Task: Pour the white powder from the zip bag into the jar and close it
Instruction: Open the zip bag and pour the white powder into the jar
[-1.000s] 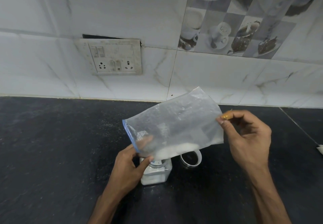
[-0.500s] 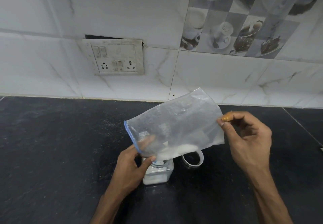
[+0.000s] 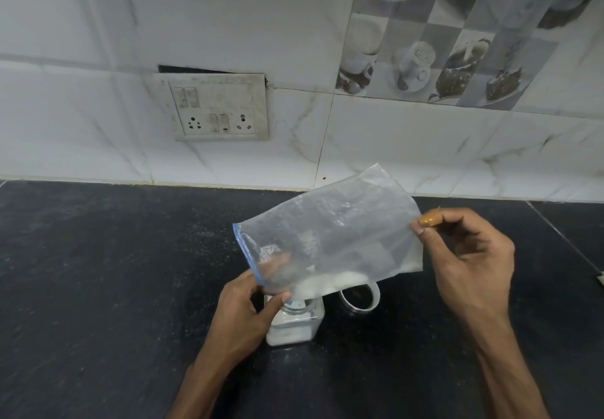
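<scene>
The clear plastic zip bag [image 3: 333, 238] with a blue strip along its mouth hangs in the air over the counter, held at both ends and tilted so that the mouth end is lower, at the left. The left hand [image 3: 243, 314] pinches the lower corner of the mouth, thumb on the near side and fingers showing dimly through the plastic behind it. The right hand [image 3: 470, 261] grips the bag's closed end between thumb and forefinger, its other fingers curled in towards the palm. The white powder [image 3: 327, 283] lies gathered along the bag's lower edge, close to the mouth.

Directly under that corner stands a small clear square-sided jar [image 3: 294, 323], open, with a layer of white powder in its bottom; the left hand partly covers its left side. Just beside it on the right lies a round white-rimmed lid [image 3: 359, 297], its far part hidden by the bag. Both rest on a black speckled stone countertop [image 3: 98, 287]. Behind rises a white marbled tile wall [image 3: 425, 144] with a grimy switch-and-socket plate [image 3: 215, 108].
</scene>
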A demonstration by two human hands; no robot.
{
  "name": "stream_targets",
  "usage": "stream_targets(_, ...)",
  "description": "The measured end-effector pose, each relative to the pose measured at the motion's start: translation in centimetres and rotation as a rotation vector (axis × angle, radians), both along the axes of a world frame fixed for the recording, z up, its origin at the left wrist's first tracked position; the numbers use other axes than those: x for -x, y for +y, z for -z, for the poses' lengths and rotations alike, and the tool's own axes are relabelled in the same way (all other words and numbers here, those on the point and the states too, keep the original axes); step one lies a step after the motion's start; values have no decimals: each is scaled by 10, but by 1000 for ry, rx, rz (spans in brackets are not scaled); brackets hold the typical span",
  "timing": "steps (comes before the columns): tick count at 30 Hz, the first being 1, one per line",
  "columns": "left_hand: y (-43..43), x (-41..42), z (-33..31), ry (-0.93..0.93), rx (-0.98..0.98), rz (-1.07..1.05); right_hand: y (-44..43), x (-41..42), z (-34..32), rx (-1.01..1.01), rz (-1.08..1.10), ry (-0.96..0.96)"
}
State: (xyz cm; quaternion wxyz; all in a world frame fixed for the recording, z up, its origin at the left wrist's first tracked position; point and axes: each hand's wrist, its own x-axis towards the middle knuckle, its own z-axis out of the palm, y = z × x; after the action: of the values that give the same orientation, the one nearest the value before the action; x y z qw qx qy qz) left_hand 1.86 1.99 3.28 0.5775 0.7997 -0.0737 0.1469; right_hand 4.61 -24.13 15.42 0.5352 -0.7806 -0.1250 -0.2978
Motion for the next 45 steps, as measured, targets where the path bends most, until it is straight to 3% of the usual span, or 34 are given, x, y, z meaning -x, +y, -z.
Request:
stream_targets(8, 0, 0, 0, 4, -5, -21, 3, 3, -1, -21, -7, 11)
stream_targets(13, 1, -1, 3, 9, 4, 4, 2, 6, 11, -49, -72, 185)
stream_targets(21, 0, 2, -3, -6, -47, -7, 4, 10, 10, -183, -15, 124)
stream_targets(45, 0, 2, -2, -7, -33, -13, 4, 8, 10, -193, -28, 46)
